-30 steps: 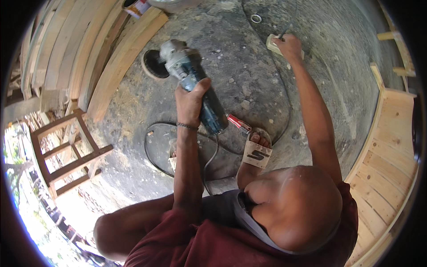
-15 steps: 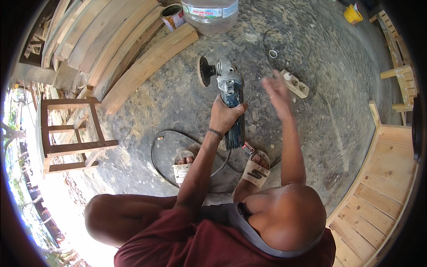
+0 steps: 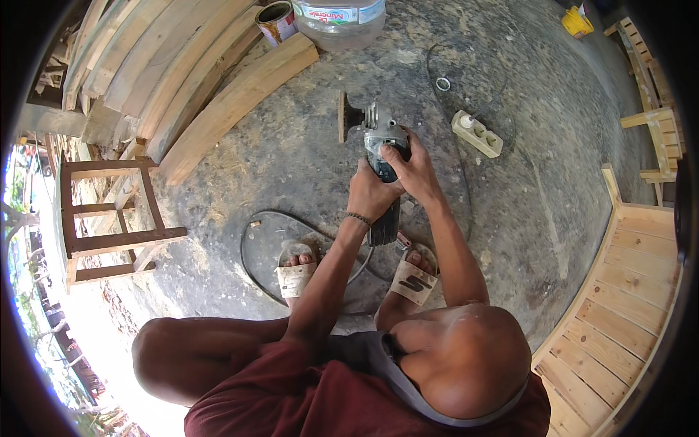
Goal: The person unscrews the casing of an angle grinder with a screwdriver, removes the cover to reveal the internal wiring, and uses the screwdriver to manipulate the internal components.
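An angle grinder (image 3: 384,173) is held off the floor in front of me, its sanding disc (image 3: 342,117) facing left at the far end. My left hand (image 3: 373,191) wraps round the middle of its dark body. Nearer the metal head, my right hand (image 3: 412,166) grips it too, thumb across the top. The grinder's black cord (image 3: 251,251) loops on the floor around my sandalled feet. Close by my right foot lies a small red object (image 3: 403,239), too small to make out.
Wooden planks (image 3: 244,105) lie at the far left beside a paint can (image 3: 277,23) and a clear water jug (image 3: 338,29). A small wooden frame (image 3: 109,237) stands left. A power strip (image 3: 477,135) and a ring (image 3: 443,84) lie right. Slatted wood (image 3: 619,309) borders the right side.
My right hand has come in from the power strip side and taken hold of the grinder near its head. The grinder has turned slightly, so its disc now shows edge-on.
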`<action>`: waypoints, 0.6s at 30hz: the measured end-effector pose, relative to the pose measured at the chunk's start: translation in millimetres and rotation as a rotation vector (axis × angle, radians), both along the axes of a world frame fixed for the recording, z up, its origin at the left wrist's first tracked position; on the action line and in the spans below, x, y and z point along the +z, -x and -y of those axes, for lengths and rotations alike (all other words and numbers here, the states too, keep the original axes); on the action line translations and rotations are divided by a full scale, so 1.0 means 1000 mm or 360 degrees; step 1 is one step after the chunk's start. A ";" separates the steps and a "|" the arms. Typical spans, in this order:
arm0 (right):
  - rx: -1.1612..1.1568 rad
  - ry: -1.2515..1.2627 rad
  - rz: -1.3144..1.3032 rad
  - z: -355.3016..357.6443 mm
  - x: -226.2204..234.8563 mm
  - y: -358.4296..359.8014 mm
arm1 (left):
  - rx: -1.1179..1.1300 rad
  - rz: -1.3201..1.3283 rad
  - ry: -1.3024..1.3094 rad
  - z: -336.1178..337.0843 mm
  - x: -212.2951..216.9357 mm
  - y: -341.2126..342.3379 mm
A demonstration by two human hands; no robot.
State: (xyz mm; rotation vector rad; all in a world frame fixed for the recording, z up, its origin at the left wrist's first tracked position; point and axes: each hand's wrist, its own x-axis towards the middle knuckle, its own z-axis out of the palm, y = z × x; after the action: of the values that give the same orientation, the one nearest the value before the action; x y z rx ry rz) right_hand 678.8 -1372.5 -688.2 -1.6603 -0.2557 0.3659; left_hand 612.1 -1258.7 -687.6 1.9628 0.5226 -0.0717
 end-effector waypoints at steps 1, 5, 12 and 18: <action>-0.0041 0.0002 0.0037 0.000 -0.002 0.001 | -0.0012 -0.0025 -0.0027 0.000 0.002 0.000; -0.0055 0.0192 0.0175 -0.001 -0.009 0.003 | -0.0044 -0.0092 -0.0093 -0.003 0.003 0.001; -0.0092 0.0329 0.0234 0.006 -0.005 0.002 | -0.0025 0.0007 -0.0025 0.003 -0.004 0.000; 0.0051 0.0488 0.0123 0.007 -0.011 -0.001 | -0.0063 -0.0046 -0.0033 -0.007 -0.007 0.001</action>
State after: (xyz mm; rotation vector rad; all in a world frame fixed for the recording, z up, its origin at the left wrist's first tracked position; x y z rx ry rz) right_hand 680.0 -1379.2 -699.3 -1.9766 -0.2949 0.3797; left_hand 611.0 -1252.0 -694.1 1.9951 0.5053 -0.1199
